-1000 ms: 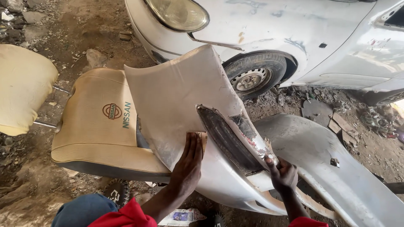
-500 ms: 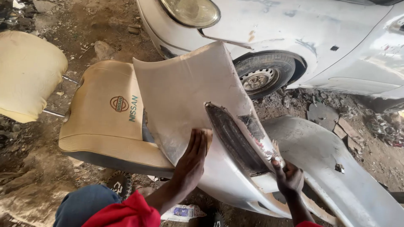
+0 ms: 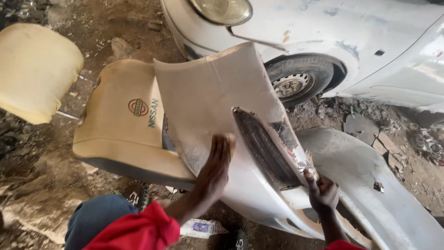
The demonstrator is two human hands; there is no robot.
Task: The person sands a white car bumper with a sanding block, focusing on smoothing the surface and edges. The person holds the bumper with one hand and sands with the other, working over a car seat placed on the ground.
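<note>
under both hands [image 3: 217, 159], white bumper panel [image 3: 217, 92], propped on seat cushion [image 3: 120, 125]

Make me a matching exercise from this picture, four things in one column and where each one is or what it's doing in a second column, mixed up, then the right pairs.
Things
1. left hand
2. right hand
3. tan seat cushion
4. car wheel

Places or states
A. grips the bumper's torn lower edge
B. lies on the dirt under the bumper's left end
C. pressed flat, fingers up, on the white bumper panel
D. stands behind the bumper, under the white car

Pairs: 1-C, 2-A, 3-B, 4-D
</note>
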